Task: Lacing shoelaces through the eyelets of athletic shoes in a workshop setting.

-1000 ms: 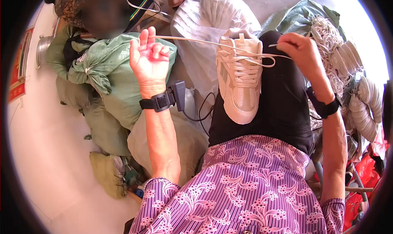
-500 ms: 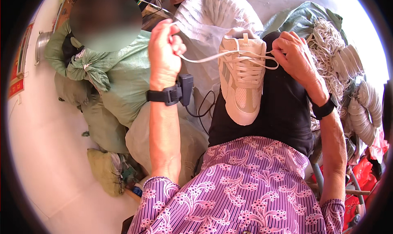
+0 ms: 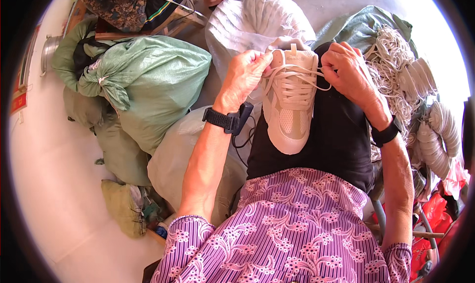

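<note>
A cream and beige sneaker (image 3: 287, 129) rests on my black-trousered lap, toe toward me and tongue up. Its pale flat shoelace (image 3: 297, 87) runs crosswise through the eyelets, with loose loops across the top. At the collar's left side, my left hand (image 3: 246, 75) pinches thumb and forefinger together on the lace; the exact grip is partly hidden. My right hand (image 3: 348, 75), just off the shoe's right edge, has curled fingers closed on the lace where it leaves the eyelets. Both wrists wear black straps.
Tied green sacks (image 3: 158, 80) stand at the left. A whitish translucent bag (image 3: 257, 16) lies beyond the shoe. Bundles of pale laces (image 3: 393, 48) and stacked shoes (image 3: 438, 139) sit at the right, above red plastic bags (image 3: 435, 211). Another person's striped trouser leg (image 3: 166, 8) shows at the top.
My left hand has come down and right, from holding the lace stretched out to the shoe's collar. My right hand stays close to the right side. The other person has moved back.
</note>
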`<action>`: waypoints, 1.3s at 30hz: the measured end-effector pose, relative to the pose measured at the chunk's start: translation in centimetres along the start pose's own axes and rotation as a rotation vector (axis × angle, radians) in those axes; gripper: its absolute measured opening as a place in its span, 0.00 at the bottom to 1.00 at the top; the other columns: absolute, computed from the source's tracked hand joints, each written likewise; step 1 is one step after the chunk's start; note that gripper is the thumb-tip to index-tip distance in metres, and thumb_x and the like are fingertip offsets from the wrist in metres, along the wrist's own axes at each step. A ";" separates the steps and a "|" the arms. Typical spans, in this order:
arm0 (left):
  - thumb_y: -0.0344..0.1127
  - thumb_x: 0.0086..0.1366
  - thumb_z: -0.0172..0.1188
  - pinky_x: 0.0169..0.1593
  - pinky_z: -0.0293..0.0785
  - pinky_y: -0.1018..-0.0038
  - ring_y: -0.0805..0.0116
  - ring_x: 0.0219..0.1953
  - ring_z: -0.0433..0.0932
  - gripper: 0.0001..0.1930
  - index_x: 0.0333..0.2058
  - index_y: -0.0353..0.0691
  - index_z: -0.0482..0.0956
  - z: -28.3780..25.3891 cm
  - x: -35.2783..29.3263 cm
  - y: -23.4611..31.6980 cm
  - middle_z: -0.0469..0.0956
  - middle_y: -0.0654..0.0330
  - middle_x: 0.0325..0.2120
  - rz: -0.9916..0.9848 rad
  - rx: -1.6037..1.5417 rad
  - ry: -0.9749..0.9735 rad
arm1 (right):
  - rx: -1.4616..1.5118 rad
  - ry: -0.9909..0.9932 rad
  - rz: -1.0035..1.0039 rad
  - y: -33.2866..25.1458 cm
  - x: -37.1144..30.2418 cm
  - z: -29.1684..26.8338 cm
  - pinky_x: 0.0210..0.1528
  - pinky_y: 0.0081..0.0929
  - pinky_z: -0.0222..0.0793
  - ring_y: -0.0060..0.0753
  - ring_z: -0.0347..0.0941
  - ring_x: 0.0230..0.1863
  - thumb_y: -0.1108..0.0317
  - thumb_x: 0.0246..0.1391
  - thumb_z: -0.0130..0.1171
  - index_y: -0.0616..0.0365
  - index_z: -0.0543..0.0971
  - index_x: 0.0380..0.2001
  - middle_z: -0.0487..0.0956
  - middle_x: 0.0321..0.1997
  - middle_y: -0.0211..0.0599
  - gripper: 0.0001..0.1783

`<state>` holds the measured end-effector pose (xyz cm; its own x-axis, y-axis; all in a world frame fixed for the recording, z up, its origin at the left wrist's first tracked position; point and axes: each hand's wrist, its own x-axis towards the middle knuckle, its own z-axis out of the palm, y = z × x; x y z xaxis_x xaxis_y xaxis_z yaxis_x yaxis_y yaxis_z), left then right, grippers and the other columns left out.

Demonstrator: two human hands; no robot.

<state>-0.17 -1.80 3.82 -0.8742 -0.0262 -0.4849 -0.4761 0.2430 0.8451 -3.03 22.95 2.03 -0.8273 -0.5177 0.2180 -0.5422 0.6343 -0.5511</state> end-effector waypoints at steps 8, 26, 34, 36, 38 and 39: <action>0.44 0.65 0.56 0.19 0.51 0.87 0.88 0.18 0.59 0.12 0.34 0.41 0.78 0.2 -1.2 0.0 0.69 0.73 0.19 0.082 -0.060 -0.069 | -0.044 -0.001 0.040 -0.6 0.6 0.2 0.43 0.37 0.61 0.39 0.69 0.40 0.68 0.48 0.54 0.56 0.77 0.26 0.73 0.30 0.33 0.05; 0.38 0.54 0.56 0.24 0.61 0.77 0.80 0.20 0.64 0.12 0.19 0.34 0.74 0.9 1.2 1.0 0.69 0.68 0.14 0.207 0.275 0.003 | -0.053 0.020 0.013 -0.7 0.4 0.5 0.43 0.37 0.61 0.41 0.69 0.39 0.69 0.48 0.53 0.57 0.76 0.25 0.72 0.30 0.35 0.04; 0.44 0.57 0.56 0.28 0.65 0.75 0.77 0.21 0.65 0.18 0.23 0.31 0.76 1.3 1.6 0.6 0.70 0.64 0.15 0.276 0.507 0.077 | -0.034 -0.045 0.008 -0.8 1.1 -0.7 0.42 0.38 0.62 0.42 0.68 0.39 0.68 0.50 0.53 0.57 0.76 0.27 0.73 0.32 0.36 0.05; 0.45 0.61 0.56 0.27 0.63 0.78 0.80 0.22 0.64 0.18 0.25 0.33 0.76 0.5 0.9 -0.5 0.69 0.68 0.17 0.268 0.344 0.070 | -0.024 -0.049 0.005 -0.9 2.0 -0.8 0.41 0.38 0.63 0.43 0.68 0.39 0.68 0.51 0.53 0.57 0.76 0.28 0.73 0.32 0.36 0.05; 0.46 0.63 0.56 0.28 0.61 0.80 0.82 0.24 0.63 0.18 0.27 0.35 0.77 0.1 0.3 -1.6 0.68 0.71 0.19 0.266 0.241 0.048 | 0.029 0.023 -0.149 -1.2 3.6 -0.2 0.40 0.38 0.64 0.45 0.69 0.39 0.69 0.51 0.53 0.57 0.77 0.29 0.74 0.31 0.37 0.06; 0.47 0.63 0.56 0.28 0.61 0.81 0.82 0.24 0.63 0.18 0.27 0.35 0.77 0.1 0.3 -1.8 0.69 0.71 0.20 0.252 0.191 0.035 | 0.059 0.012 -0.182 -1.3 4.4 0.3 0.41 0.38 0.65 0.46 0.70 0.37 0.70 0.49 0.53 0.58 0.79 0.29 0.75 0.30 0.40 0.07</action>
<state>0.43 -2.11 2.08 -0.9666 0.0255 -0.2548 -0.2205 0.4233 0.8787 -5.97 19.67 3.48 -0.7180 -0.6138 0.3283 -0.6741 0.4957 -0.5476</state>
